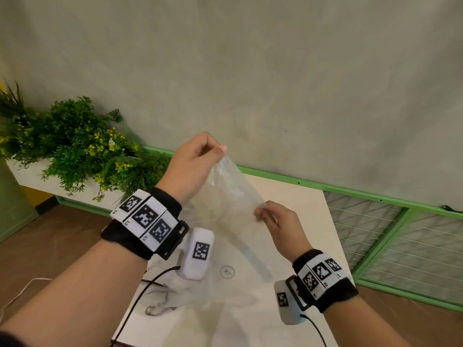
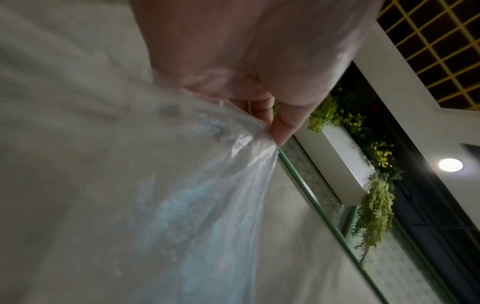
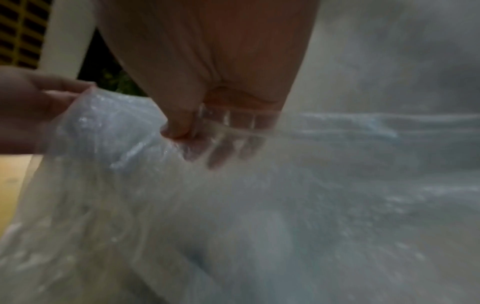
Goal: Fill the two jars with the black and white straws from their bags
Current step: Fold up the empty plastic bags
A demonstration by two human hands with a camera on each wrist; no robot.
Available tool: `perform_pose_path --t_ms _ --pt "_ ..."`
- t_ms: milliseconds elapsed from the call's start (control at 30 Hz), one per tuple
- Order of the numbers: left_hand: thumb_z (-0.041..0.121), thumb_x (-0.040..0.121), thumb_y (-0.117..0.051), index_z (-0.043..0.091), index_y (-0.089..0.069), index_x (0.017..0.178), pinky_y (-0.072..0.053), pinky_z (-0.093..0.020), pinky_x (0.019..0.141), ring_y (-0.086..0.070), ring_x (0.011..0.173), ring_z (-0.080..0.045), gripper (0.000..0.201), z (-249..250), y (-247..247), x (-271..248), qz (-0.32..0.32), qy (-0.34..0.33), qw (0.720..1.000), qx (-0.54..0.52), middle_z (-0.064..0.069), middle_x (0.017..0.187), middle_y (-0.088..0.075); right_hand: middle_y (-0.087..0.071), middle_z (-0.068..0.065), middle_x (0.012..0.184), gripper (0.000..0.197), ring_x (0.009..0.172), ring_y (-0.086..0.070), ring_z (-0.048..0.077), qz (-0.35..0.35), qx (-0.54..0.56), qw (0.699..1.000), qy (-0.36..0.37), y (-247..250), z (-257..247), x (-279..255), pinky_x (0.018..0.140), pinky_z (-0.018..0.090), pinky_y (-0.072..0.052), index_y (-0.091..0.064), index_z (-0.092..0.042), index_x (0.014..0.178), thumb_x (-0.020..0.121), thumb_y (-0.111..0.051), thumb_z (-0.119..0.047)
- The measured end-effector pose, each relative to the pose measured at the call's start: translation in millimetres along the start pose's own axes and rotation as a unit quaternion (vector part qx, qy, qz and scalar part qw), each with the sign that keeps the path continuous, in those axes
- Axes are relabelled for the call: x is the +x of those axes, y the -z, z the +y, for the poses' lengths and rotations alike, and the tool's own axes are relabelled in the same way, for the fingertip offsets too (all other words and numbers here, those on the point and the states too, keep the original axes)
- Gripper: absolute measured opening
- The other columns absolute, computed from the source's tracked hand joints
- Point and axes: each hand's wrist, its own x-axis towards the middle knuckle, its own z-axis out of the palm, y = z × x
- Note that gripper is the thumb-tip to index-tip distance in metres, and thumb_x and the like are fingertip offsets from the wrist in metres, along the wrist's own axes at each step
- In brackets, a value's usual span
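Pinching the clear plastic bag (image 1: 230, 194) with both hands, I hold it up over the pale worktop (image 1: 288, 196). My right hand (image 1: 280, 224), nearer and lower, nips one edge between thumb and curled fingers; my left hand (image 1: 193, 166), higher and farther, nips the top edge at its fingertips. Only the right wrist view shows my right hand's fingers (image 3: 223, 152) through the film. Only the left wrist view shows a ceiling lamp (image 2: 450, 165). Beyond, the head view shows a planter (image 1: 75, 144) by the wall.
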Motion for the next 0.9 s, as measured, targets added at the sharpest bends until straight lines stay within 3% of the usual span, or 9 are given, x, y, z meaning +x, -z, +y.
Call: perform_pose_path --t_ms 100,233,367,467,533,600,700,800,900 --pt "0.026 0.098 -0.046 0.016 -0.05 0.081 -0.037 -0.028 0.067 -0.043 0.066 -0.012 0.02 -1.1 10.9 1.4 0.068 -0.013 0.996 0.052 0.003 0.068 -0.046 -0.062 -0.011 0.075 0.028 0.079 -0.059 0.002 -0.014 -0.033 0.999 0.015 4.0 9.1 -4.9 0.072 0.012 -0.042 -0.061 -0.018 0.079 0.091 -0.051 0.005" --pt "0.034 0.099 -0.043 0.015 -0.049 0.092 -0.038 -0.015 0.06 -0.046 0.064 -0.006 0.021 8.0 31.0 11.5 0.146 -0.062 0.976 0.148 0.008 0.071 -0.05 -0.063 -0.008 0.071 0.03 0.074 -0.06 0.009 0.014 0.057 0.998 -0.033 4.5 10.1 -14.6 0.073 0.021 -0.046 -0.059 -0.016 0.078 0.093 -0.047 0.006" --pt "0.046 0.092 -0.052 0.02 -0.049 0.111 -0.043 -0.026 0.088 -0.051 0.098 -0.01 0.033 -4.6 50.1 -1.8 0.21 -0.091 0.959 0.169 0.005 0.104 -0.053 -0.066 0.0 0.072 0.026 0.068 -0.068 0.021 0.086 0.176 0.976 -0.097 16.9 -5.3 -4.7 0.063 0.025 -0.051 -0.056 -0.015 0.083 0.101 -0.039 -0.006" --pt "0.061 0.078 -0.059 0.024 -0.031 0.14 -0.03 -0.038 0.109 -0.033 0.132 -0.018 0.077 -41.4 67.7 -27.9 0.269 0.003 0.948 0.171 0.002 0.14 -0.035 -0.064 0.002 0.071 0.026 0.064 -0.069 0.024 0.133 0.247 0.953 -0.11 33.4 -11.0 0.1 0.057 0.028 -0.052 -0.053 -0.015 0.084 0.103 -0.038 -0.02" --pt "0.066 0.069 -0.058 0.027 -0.014 0.148 -0.024 -0.046 0.113 -0.024 0.14 -0.019 0.098 -67.2 66.7 -44.5 0.203 0.14 0.965 0.085 0.001 0.153 -0.023 -0.063 0.0 0.063 0.028 0.059 -0.067 0.021 0.15 0.29 0.939 -0.108 40.0 -12.2 1.7 0.056 0.029 -0.051 -0.052 -0.015 0.08 0.103 -0.039 -0.024" --pt "0.069 0.071 -0.054 0.033 -0.008 0.15 -0.023 -0.051 0.114 -0.025 0.141 -0.022 0.098 -94.0 56.4 -55.7 0.074 0.263 0.962 -0.023 0.002 0.156 -0.021 -0.06 -0.004 0.056 0.027 0.053 -0.063 0.014 0.157 0.33 0.924 -0.113 40.2 -13.4 3.6 0.058 0.033 -0.052 -0.05 -0.014 0.079 0.102 -0.039 -0.024" --pt "0.067 0.078 -0.059 0.028 -0.034 0.144 -0.035 -0.054 0.106 -0.045 0.131 -0.028 0.081 -120.9 41.9 -57.3 -0.067 0.33 0.928 -0.162 -0.004 0.147 -0.042 -0.054 -0.011 0.06 0.022 0.052 -0.055 0.004 0.16 0.368 0.908 -0.123 35.6 -10.2 6.6 0.053 0.028 -0.054 -0.051 -0.015 0.082 0.094 -0.047 -0.033" --pt "0.031 0.09 -0.058 0.011 -0.059 0.12 -0.053 -0.041 0.084 -0.067 0.092 -0.021 0.036 -117.0 29.8 -54.1 -0.05 0.332 0.916 -0.221 -0.007 0.102 -0.07 -0.054 -0.004 0.076 0.028 0.062 -0.055 0.006 0.17 0.364 0.905 -0.136 37.4 -1.3 5.2 0.055 0.025 -0.053 -0.056 -0.018 0.086 0.081 -0.055 -0.046" --pt "0.014 0.094 -0.051 0.01 -0.061 0.102 -0.057 -0.03 0.066 -0.06 0.065 -0.01 0.013 -114.6 26.2 -56.5 -0.018 0.321 0.911 -0.256 -0.002 0.078 -0.058 -0.055 -0.012 0.068 0.021 0.06 -0.052 0.0 0.185 0.336 0.912 -0.147 45.1 9.8 -1.0 0.058 0.025 -0.048 -0.059 -0.022 0.08 0.094 -0.049 -0.034"
